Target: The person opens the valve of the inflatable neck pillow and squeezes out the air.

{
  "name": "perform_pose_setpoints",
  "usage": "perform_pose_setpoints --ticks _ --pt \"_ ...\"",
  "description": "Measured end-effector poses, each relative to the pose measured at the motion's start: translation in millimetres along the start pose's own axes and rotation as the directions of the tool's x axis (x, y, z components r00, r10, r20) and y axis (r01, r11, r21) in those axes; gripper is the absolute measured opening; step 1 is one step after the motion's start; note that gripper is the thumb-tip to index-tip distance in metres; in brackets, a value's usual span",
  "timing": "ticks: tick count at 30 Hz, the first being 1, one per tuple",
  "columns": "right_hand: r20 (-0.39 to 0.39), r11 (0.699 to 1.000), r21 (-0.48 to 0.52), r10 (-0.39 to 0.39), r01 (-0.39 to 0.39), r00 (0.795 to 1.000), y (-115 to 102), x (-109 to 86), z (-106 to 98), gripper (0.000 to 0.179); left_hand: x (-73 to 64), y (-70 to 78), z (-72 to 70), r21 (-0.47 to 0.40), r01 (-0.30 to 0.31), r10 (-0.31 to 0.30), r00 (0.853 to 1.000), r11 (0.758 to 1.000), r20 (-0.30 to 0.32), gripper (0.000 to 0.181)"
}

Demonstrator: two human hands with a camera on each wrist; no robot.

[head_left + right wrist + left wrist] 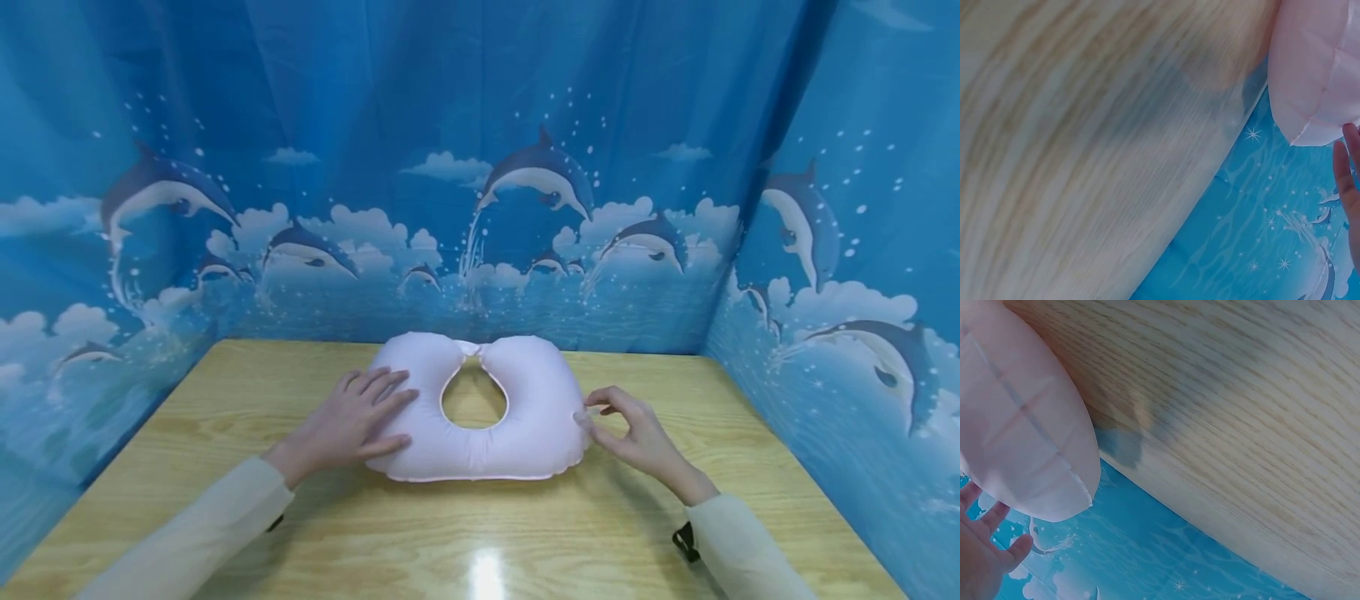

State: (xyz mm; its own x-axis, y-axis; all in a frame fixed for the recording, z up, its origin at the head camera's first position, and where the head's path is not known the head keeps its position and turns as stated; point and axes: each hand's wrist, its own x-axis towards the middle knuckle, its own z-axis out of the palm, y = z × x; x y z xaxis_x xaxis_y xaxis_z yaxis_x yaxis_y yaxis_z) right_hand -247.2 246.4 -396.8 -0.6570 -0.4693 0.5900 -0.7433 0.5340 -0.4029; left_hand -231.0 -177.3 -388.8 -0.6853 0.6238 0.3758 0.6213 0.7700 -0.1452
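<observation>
A pale pink inflatable neck pillow [480, 454] lies puffed up on the table, its gap facing the far side. Its two ends nearly meet at the back. My left hand [352, 429] rests on the pillow's left side with fingers spread. At the right edge, my right hand [637, 433] pinches the pillow's side between thumb and bent fingers. In the left wrist view, the left hand [982, 550] is beside the pillow's seamed end [1029, 419]. The right wrist view shows only some fingers of the right hand [1349, 181] at the pillow's underside [1313, 75].
The wood-grain table [480, 529] extends around the pillow, with a bright reflection near its front. Blue curtains [420, 100] printed with dolphins stand close behind and along both sides. A black strap [686, 542] hangs at the right sleeve [742, 546].
</observation>
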Motion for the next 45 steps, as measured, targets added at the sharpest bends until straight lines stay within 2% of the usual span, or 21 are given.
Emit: perform_pose_setpoints --ticks 8,15,18,25,37,45 --pt "0.052 1.0 -0.012 0.006 -0.006 0.999 1.4 0.8 4.0 0.033 0.4 1.1 -1.0 -0.009 0.01 -0.009 0.999 1.0 0.047 0.063" --pt "0.095 0.997 -0.026 0.072 -0.07 0.993 0.7 0.2 10.3 0.043 0.1 0.6 1.7 -0.015 -0.013 0.013 1.0 1.0 0.022 0.063" --pt "0.113 0.996 0.002 0.085 -0.086 0.99 2.5 -0.3 12.9 0.045 0.0 0.6 2.5 -0.014 -0.021 0.021 0.999 1.0 0.024 0.062" --pt "0.113 0.991 0.061 0.109 -0.116 0.988 1.0 0.4 17.4 0.048 0.1 1.3 2.7 -0.021 -0.02 0.021 0.999 1.0 0.033 0.061" --pt "0.137 0.994 0.023 0.102 -0.106 0.985 0.5 -1.3 21.4 0.046 0.5 3.0 4.9 -0.039 -0.024 0.025 0.999 0.999 0.038 0.06" --pt "0.128 0.993 0.043 0.103 -0.109 0.986 2.6 -3.3 24.3 0.045 3.4 3.1 3.5 -0.063 -0.007 0.01 0.998 0.998 0.054 0.062"
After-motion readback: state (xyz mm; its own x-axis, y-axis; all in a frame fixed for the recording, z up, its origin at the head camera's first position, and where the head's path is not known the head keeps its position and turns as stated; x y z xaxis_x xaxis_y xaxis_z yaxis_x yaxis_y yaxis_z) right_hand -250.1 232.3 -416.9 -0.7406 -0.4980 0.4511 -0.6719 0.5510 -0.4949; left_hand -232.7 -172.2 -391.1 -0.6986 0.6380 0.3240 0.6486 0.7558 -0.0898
